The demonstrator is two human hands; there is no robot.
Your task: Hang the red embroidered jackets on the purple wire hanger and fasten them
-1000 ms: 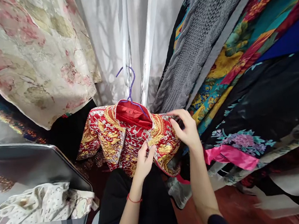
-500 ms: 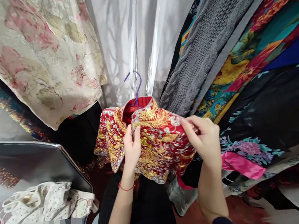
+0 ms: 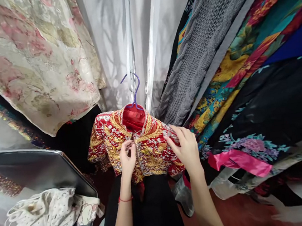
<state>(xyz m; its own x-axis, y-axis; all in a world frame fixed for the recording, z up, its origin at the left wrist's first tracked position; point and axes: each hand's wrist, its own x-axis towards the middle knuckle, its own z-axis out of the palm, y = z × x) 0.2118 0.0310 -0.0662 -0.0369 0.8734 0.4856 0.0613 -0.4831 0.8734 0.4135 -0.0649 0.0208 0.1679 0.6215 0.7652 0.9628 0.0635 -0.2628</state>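
A short red jacket [image 3: 152,152] with dense gold and silver embroidery hangs on a thin purple hanger [image 3: 137,84] in front of me. Its stand collar is round, and a small label shows on the red lining [image 3: 132,120]. At the front edge just below the collar, my left hand [image 3: 128,158] pinches the cloth, thumb and fingertips together. My right hand [image 3: 185,147] grips the jacket's right-side shoulder, thumb on the front and fingers over the top. The two front edges lie close together at the middle.
Cream floral cloth [image 3: 54,65] hangs at the left, above a dark chair back [image 3: 38,171] and a crumpled dotted white garment [image 3: 42,210]. To the right hang a grey cable knit [image 3: 200,46], colourful prints and a black embroidered garment [image 3: 274,103]. White curtain [image 3: 107,35] is behind.
My left hand has drawn the right-side front panel leftward across the opening, bringing the front edges together. My right hand went outward and back with the shoulder, still on it.
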